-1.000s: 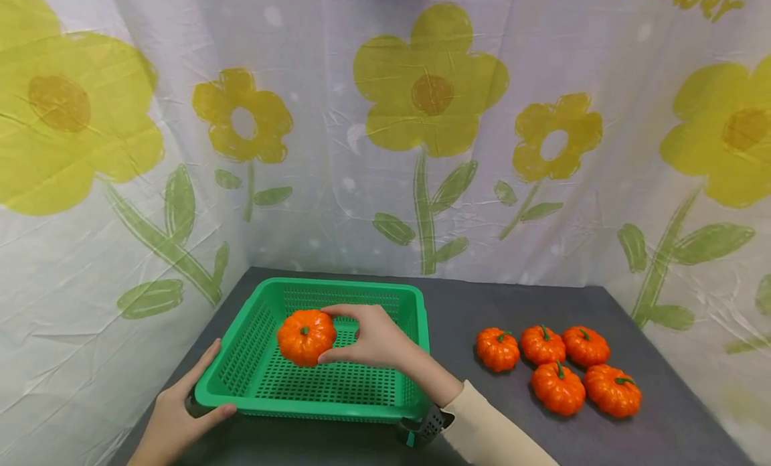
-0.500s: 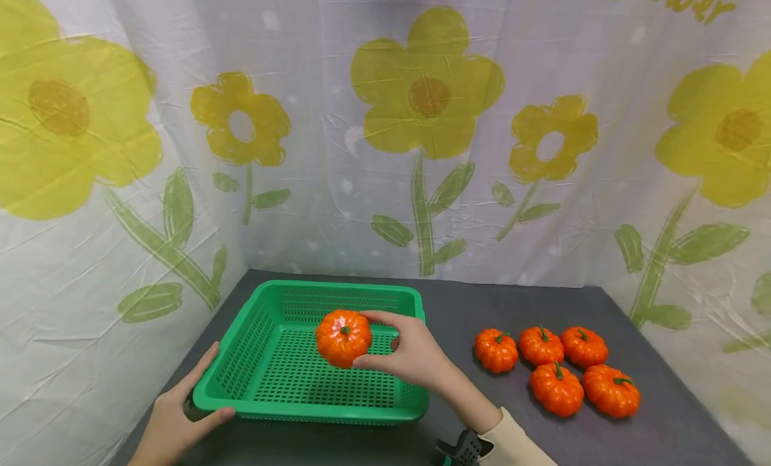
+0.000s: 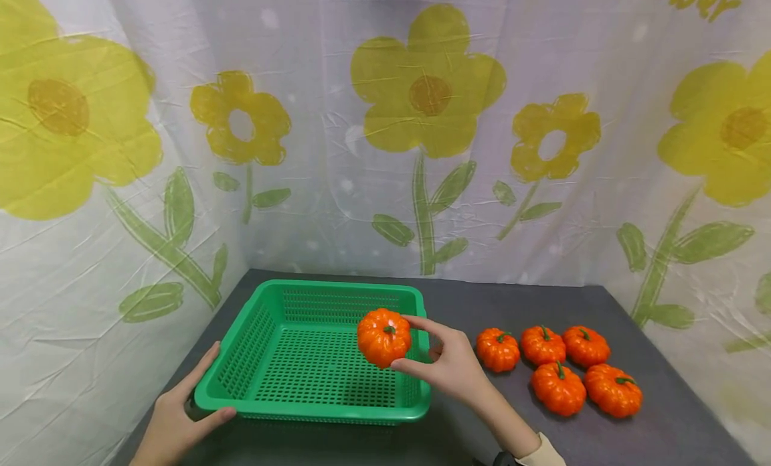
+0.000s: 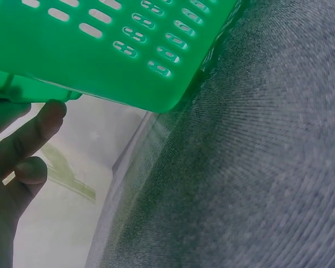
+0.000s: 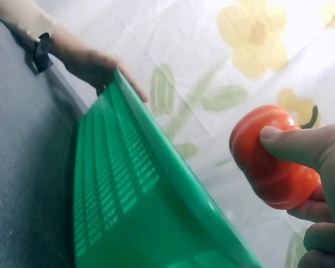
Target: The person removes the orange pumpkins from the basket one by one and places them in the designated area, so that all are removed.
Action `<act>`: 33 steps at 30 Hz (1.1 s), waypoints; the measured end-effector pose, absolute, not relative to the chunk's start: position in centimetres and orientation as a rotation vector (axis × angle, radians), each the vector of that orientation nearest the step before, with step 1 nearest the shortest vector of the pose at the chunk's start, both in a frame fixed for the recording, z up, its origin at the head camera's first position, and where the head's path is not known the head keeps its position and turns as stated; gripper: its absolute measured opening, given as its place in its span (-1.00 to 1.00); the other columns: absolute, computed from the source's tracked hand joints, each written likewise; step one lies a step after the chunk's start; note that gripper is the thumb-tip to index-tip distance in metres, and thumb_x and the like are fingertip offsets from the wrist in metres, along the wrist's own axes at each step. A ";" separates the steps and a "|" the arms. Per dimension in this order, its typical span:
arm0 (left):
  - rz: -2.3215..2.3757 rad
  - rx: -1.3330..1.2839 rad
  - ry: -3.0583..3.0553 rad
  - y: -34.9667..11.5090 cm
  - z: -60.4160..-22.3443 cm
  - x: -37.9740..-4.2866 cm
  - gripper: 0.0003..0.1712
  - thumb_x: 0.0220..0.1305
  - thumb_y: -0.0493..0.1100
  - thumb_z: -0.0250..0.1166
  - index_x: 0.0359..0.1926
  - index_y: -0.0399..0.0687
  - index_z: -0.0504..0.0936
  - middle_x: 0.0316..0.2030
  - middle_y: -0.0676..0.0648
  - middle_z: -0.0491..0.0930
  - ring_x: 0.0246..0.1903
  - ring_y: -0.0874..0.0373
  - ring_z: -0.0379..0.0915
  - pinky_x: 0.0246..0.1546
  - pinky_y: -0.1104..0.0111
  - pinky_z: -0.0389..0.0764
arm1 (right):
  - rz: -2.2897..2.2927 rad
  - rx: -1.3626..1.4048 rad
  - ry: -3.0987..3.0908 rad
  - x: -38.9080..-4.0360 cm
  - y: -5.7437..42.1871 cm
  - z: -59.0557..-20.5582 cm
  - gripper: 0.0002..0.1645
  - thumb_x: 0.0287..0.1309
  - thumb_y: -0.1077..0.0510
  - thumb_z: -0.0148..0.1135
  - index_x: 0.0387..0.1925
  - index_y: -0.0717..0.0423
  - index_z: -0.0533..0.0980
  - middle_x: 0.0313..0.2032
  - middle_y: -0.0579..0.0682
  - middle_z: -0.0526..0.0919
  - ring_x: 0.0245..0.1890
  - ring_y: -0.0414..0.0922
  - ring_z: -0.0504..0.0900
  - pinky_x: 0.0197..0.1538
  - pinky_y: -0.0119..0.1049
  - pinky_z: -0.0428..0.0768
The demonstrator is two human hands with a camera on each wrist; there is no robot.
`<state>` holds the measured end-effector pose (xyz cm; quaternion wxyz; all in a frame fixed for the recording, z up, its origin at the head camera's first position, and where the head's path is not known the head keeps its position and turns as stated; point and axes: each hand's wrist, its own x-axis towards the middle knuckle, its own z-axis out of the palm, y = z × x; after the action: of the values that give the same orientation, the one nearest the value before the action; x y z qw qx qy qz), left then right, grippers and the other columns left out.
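A small orange pumpkin (image 3: 383, 337) with a green stem is pinched between the thumb and fingers of my right hand (image 3: 452, 362). In the head view it overlaps the right end of a green plastic basket (image 3: 313, 412); the right wrist view shows the pumpkin (image 5: 273, 156) above the rim. My left hand (image 3: 175, 412) grips the basket at its front left corner, thumb over the front rim. From the left wrist, fingers (image 4: 30, 137) show under the rim beside the slotted wall (image 4: 106, 61). No pumpkin lies inside the basket.
Several more orange pumpkins (image 3: 557, 388) lie grouped on the dark grey table (image 3: 482, 426), to the right of the basket. A white curtain (image 3: 337, 211) printed with yellow flowers stands behind the table and along both sides.
My right hand has moved right with the pumpkin, from over the basket's middle to its right end. The left hand and basket have stayed in place.
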<state>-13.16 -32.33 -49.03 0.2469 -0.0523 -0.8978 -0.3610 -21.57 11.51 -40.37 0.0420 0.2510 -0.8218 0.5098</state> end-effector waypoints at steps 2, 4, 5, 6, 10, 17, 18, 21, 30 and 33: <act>-0.986 -0.144 -2.449 -32.3 -49.0 -13.2 0.20 0.07 -0.09 0.68 0.67 0.26 0.24 0.44 0.65 0.13 0.20 0.91 0.05 -0.01 0.86 0.20 | 1.564 0.714 -2.495 -21.4 12.4 -40.5 -0.19 0.03 -0.07 0.71 0.34 -0.19 0.61 -0.13 0.05 0.80 -0.76 -0.32 0.01 -0.63 -0.43 0.18; -0.989 -0.151 -2.444 -32.2 -49.0 -13.2 0.20 0.07 -0.10 0.68 0.67 0.27 0.24 0.45 0.64 0.14 0.21 0.90 0.06 0.00 0.86 0.19 | 1.573 0.656 -2.472 -21.2 13.2 -40.7 -0.18 0.02 -0.04 0.72 0.34 -0.18 0.61 0.05 0.02 0.77 -0.77 -0.32 0.01 -0.64 -0.43 0.17; -0.992 -0.156 -2.440 -32.3 -49.0 -13.2 0.20 0.07 -0.11 0.68 0.67 0.26 0.24 0.45 0.63 0.14 0.21 0.90 0.06 0.01 0.86 0.18 | 1.576 0.631 -2.460 -21.1 13.7 -40.7 -0.18 0.01 -0.03 0.72 0.34 -0.18 0.61 0.19 -0.01 0.72 -0.76 -0.32 0.01 -0.64 -0.43 0.16; -0.995 -0.164 -2.435 -32.3 -49.0 -13.3 0.20 0.07 -0.12 0.68 0.67 0.25 0.24 0.46 0.62 0.15 0.22 0.90 0.06 0.02 0.87 0.17 | 1.578 0.607 -2.449 -21.1 14.1 -40.7 -0.18 0.01 -0.01 0.72 0.34 -0.17 0.61 0.20 0.00 0.71 -0.77 -0.32 0.02 -0.64 -0.42 0.16; -1.001 -0.188 -2.412 -32.2 -49.1 -13.4 0.21 0.05 -0.15 0.69 0.67 0.19 0.25 0.49 0.58 0.17 0.26 0.89 0.06 0.05 0.89 0.12 | 1.524 0.523 -2.431 -20.8 15.7 -40.9 -0.19 0.00 0.01 0.73 0.33 -0.13 0.62 0.05 0.01 0.76 -0.76 -0.33 0.04 -0.64 -0.42 0.15; -1.003 -0.174 -2.422 -32.2 -49.2 -13.3 0.21 0.07 -0.14 0.68 0.67 0.27 0.23 0.48 0.60 0.16 0.25 0.89 0.05 0.04 0.89 0.11 | 1.447 0.272 -2.473 -19.9 18.2 -41.6 -0.19 -0.01 -0.09 0.73 0.31 -0.11 0.64 -0.14 0.03 0.75 -0.73 -0.33 0.00 -0.58 -0.43 0.20; -1.004 -0.170 -2.428 -32.3 -49.3 -13.3 0.21 0.07 -0.13 0.68 0.67 0.27 0.23 0.47 0.61 0.15 0.25 0.89 0.05 0.03 0.89 0.11 | 1.455 0.235 -2.477 -19.8 18.5 -41.7 -0.18 -0.01 -0.10 0.72 0.32 -0.10 0.63 0.02 0.04 0.75 -0.73 -0.33 0.00 -0.58 -0.42 0.22; -0.998 -0.159 -2.442 -32.4 -49.3 -13.3 0.19 0.08 -0.11 0.67 0.67 0.25 0.23 0.45 0.64 0.13 0.23 0.90 0.04 0.02 0.88 0.13 | 1.482 0.150 -2.481 -19.6 19.5 -42.2 -0.15 0.00 -0.11 0.72 0.34 -0.05 0.61 0.17 0.08 0.73 -0.73 -0.31 0.03 -0.59 -0.42 0.25; -0.979 -0.147 -2.456 -32.5 -49.3 -13.3 0.18 0.08 -0.09 0.68 0.67 0.20 0.25 0.42 0.68 0.11 0.20 0.92 0.03 -0.01 0.86 0.17 | 1.429 -0.008 -2.460 -18.9 22.0 -43.2 -0.13 0.04 -0.13 0.70 0.35 0.06 0.60 0.01 0.22 0.76 -0.71 -0.35 0.14 -0.57 -0.44 0.35; -0.976 -0.139 -2.468 -32.6 -49.3 -13.4 0.18 0.09 -0.08 0.67 0.67 0.24 0.24 0.46 0.62 0.14 0.20 0.92 0.03 -0.02 0.85 0.18 | 1.337 -0.088 -2.473 -18.4 22.9 -43.6 -0.10 0.02 -0.22 0.69 0.35 0.03 0.61 -0.05 0.17 0.77 -0.72 -0.31 0.05 -0.58 -0.38 0.28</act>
<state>-13.42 -32.56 -49.31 0.2394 -0.0507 -0.9017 -0.3565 -18.38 22.90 -43.62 0.1638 -0.0308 -0.8673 0.4691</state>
